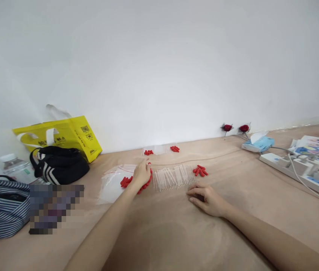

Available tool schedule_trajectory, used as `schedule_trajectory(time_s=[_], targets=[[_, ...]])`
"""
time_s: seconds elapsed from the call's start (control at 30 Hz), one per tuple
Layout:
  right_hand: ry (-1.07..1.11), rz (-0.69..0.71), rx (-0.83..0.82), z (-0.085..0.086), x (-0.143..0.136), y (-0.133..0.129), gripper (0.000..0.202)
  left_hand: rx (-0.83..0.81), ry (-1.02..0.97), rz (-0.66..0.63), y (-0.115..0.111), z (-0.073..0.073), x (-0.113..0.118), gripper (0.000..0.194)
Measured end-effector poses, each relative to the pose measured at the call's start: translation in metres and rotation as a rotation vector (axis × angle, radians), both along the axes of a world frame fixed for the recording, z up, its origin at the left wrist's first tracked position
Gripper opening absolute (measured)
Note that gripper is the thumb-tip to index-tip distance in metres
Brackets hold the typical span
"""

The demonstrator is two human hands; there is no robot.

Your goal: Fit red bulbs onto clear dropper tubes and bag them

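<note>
Sticks (173,177): row laid, loose.
Red pieces (200,171): unmerged groups, two near bench (170,229) back edge.
Left grip (142,173): cannot tell.
Right grip (206,199): apart.

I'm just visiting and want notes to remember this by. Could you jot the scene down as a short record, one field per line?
Left hand: over red pieces; grip unclear
Right hand: no item visible in it
Between hands: row of thin pale sticks
Left side: yellow bag, black bag, striped bag
Right side: blue tissue pack, power strip
Back: two dark red flowers
</note>
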State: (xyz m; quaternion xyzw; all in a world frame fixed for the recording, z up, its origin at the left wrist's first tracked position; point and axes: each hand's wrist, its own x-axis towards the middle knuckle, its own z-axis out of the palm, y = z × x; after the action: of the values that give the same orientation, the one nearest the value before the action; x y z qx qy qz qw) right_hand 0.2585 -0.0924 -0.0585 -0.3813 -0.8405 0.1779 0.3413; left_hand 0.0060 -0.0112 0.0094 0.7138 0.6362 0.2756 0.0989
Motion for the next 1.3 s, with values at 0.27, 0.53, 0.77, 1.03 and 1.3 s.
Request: schedule_trajectory(time_s=[0.27,0.53,0.77,1.03,1.3], targets=[[-0.054,-0.42,0.036,0.006,-0.025,0.043,0.011,-0.035,-0.379,-0.42,-0.07,-0.044,0.014,0.012],[-0.209,-0.611,-0.141,0.026,-0.077,0.066,0.018,0.015,-0.171,-0.452,-0.089,-0.048,0.017,0.024],[-0.286,-0.721,-0.246,0.025,-0.091,0.077,0.024,0.073,-0.023,-0.456,-0.089,-0.049,0.021,0.015],[-0.303,-0.753,-0.285,0.025,-0.091,0.08,0.025,0.073,-0.083,-0.399,-0.085,-0.055,0.022,0.015],[-0.193,-0.686,-0.203,0.031,-0.078,0.071,0.023,0.042,-0.247,-0.281,-0.079,-0.056,0.018,0.008]])
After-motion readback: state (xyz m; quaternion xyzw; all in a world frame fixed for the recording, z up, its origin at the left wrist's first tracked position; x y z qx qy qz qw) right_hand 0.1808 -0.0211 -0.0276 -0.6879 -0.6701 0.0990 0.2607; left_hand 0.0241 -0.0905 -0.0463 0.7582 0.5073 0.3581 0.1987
